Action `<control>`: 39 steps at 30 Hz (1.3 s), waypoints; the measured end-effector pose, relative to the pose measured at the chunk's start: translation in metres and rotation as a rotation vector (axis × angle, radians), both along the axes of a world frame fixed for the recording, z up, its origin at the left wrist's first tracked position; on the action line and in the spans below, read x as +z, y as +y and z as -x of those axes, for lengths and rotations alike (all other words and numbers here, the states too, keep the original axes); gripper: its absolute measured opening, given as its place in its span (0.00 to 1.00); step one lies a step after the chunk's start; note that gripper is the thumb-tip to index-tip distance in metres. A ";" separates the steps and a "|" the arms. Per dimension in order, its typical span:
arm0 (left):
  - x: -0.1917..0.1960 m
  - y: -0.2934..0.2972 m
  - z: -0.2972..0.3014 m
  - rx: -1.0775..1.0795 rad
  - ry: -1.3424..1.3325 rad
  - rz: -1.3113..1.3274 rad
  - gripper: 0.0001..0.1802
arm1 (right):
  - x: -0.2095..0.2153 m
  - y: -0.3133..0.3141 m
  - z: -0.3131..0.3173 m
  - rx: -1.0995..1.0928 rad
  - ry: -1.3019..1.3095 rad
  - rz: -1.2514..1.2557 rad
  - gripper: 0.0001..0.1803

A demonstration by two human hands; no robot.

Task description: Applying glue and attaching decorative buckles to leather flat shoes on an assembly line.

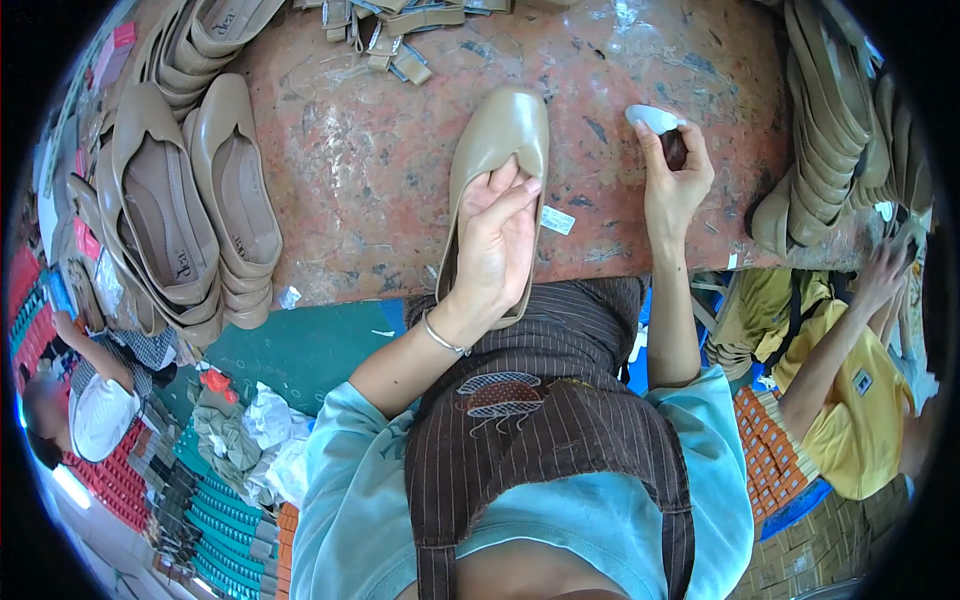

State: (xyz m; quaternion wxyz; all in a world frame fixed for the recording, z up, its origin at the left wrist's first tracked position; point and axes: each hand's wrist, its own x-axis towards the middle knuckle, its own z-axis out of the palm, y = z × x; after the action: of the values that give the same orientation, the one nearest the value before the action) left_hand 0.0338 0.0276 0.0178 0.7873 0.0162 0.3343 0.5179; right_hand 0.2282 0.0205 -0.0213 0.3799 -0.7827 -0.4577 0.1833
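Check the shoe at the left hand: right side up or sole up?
Right side up: the shoe has its opening facing the camera, and the left hand reaches into it.

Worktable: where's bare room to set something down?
The worktable is bare between the left shoe stacks and the beige flat at the left hand, and between the right hand and the right shoe stacks. A white label lies beside the flat. Crowded: both sides, and the far edge, left of centre, with straps.

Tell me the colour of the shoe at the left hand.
The shoe is glossy beige, clearest in head view.
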 end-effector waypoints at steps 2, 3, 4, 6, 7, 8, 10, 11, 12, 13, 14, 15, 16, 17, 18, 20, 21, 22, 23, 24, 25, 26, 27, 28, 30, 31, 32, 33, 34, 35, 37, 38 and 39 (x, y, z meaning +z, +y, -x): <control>-0.005 0.005 -0.002 -0.034 -0.014 -0.051 0.25 | 0.007 0.003 0.010 0.002 0.340 -0.199 0.16; -0.009 0.004 -0.003 -0.037 0.020 -0.066 0.24 | 0.013 0.006 0.018 0.024 0.398 -0.294 0.09; -0.013 0.004 -0.004 -0.033 0.025 -0.063 0.24 | 0.020 0.004 0.023 0.027 0.404 -0.290 0.09; -0.017 0.004 -0.007 -0.048 0.125 -0.131 0.21 | 0.032 -0.004 0.030 0.185 0.415 -0.196 0.07; -0.017 0.003 -0.009 -0.019 0.148 -0.147 0.19 | 0.033 -0.006 0.032 0.227 0.311 -0.157 0.09; -0.017 0.004 -0.009 -0.019 0.150 -0.146 0.19 | 0.036 -0.007 0.034 0.227 0.313 -0.156 0.09; -0.017 0.006 -0.010 0.005 0.179 -0.124 0.18 | 0.049 -0.003 0.039 0.387 0.003 -0.147 0.11; -0.017 0.006 -0.011 0.006 0.180 -0.123 0.18 | 0.054 -0.002 0.045 0.367 0.011 -0.110 0.12; -0.017 0.007 -0.012 0.020 0.185 -0.121 0.17 | 0.054 -0.002 0.044 0.365 0.008 -0.108 0.12; -0.017 0.008 -0.013 0.034 0.190 -0.118 0.17 | 0.053 -0.001 0.043 0.417 -0.084 -0.146 0.12; -0.017 0.008 -0.013 0.034 0.187 -0.117 0.17 | 0.052 -0.001 0.042 0.469 -0.177 -0.183 0.13; -0.018 0.007 -0.012 0.008 0.184 -0.129 0.18 | 0.053 -0.001 0.042 0.472 -0.176 -0.182 0.13; -0.019 0.007 -0.011 -0.018 0.180 -0.141 0.18 | 0.054 0.000 0.042 0.492 -0.220 -0.155 0.13; -0.020 0.007 -0.011 -0.015 0.181 -0.139 0.18 | 0.055 0.000 0.043 0.513 -0.264 -0.128 0.12; -0.021 0.007 -0.011 -0.020 0.177 -0.140 0.19 | 0.056 0.000 0.044 0.517 -0.263 -0.128 0.12; -0.021 0.006 -0.011 -0.021 0.174 -0.140 0.19 | 0.059 0.002 0.046 0.529 -0.314 -0.094 0.11; -0.021 0.006 -0.012 -0.020 0.183 -0.141 0.19 | 0.059 0.003 0.047 0.531 -0.313 -0.093 0.11; -0.020 0.006 -0.012 -0.020 0.192 -0.142 0.20 | 0.059 0.004 0.047 0.538 -0.317 -0.100 0.11; -0.020 0.006 -0.013 -0.019 0.192 -0.140 0.20 | 0.059 0.005 0.048 0.544 -0.321 -0.107 0.11; -0.018 0.006 -0.013 -0.021 0.199 -0.136 0.20 | 0.059 0.006 0.049 0.545 -0.321 -0.105 0.11; -0.018 0.006 -0.013 -0.023 0.205 -0.132 0.21 | 0.060 0.007 0.050 0.555 -0.329 -0.101 0.11; -0.017 0.006 -0.013 -0.023 0.205 -0.129 0.21 | 0.060 0.008 0.050 0.566 -0.338 -0.098 0.11; -0.017 0.006 -0.013 -0.021 0.206 -0.130 0.21 | 0.061 0.009 0.051 0.567 -0.337 -0.096 0.11; -0.017 0.007 -0.013 -0.019 0.207 -0.130 0.21 | 0.063 0.010 0.052 0.576 -0.346 -0.081 0.11; -0.012 0.008 -0.015 0.000 0.204 -0.116 0.18 | 0.064 0.012 0.053 0.586 -0.355 -0.064 0.11; -0.010 0.008 -0.015 0.019 0.202 -0.105 0.14 | 0.064 0.013 0.053 0.591 -0.363 -0.076 0.11; -0.011 0.008 -0.016 0.020 0.201 -0.103 0.14 | 0.065 0.014 0.053 0.596 -0.372 -0.088 0.11; -0.011 0.008 -0.016 0.024 0.201 -0.102 0.14 | 0.066 0.015 0.054 0.598 -0.372 -0.086 0.11; -0.011 0.009 -0.016 0.028 0.201 -0.101 0.14 | 0.066 0.015 0.054 0.595 -0.382 -0.080 0.11; -0.011 0.009 -0.016 0.028 0.200 -0.100 0.14 | 0.067 0.016 0.054 0.591 -0.391 -0.075 0.10; -0.012 0.009 -0.016 0.033 0.206 -0.093 0.15 | 0.069 0.018 0.054 0.603 -0.397 -0.075 0.10; -0.012 0.009 -0.017 0.034 0.206 -0.092 0.15 | 0.070 0.019 0.054 0.613 -0.403 -0.077 0.10; -0.012 0.009 -0.017 0.036 0.205 -0.094 0.15 | 0.071 0.020 0.055 0.613 -0.404 -0.076 0.10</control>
State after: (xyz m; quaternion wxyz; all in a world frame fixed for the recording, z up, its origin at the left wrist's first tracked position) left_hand 0.0503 0.0368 0.0060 0.7380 0.1000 0.3887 0.5425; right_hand 0.1731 0.0400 0.0500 0.2382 -0.6149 -0.7432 0.1134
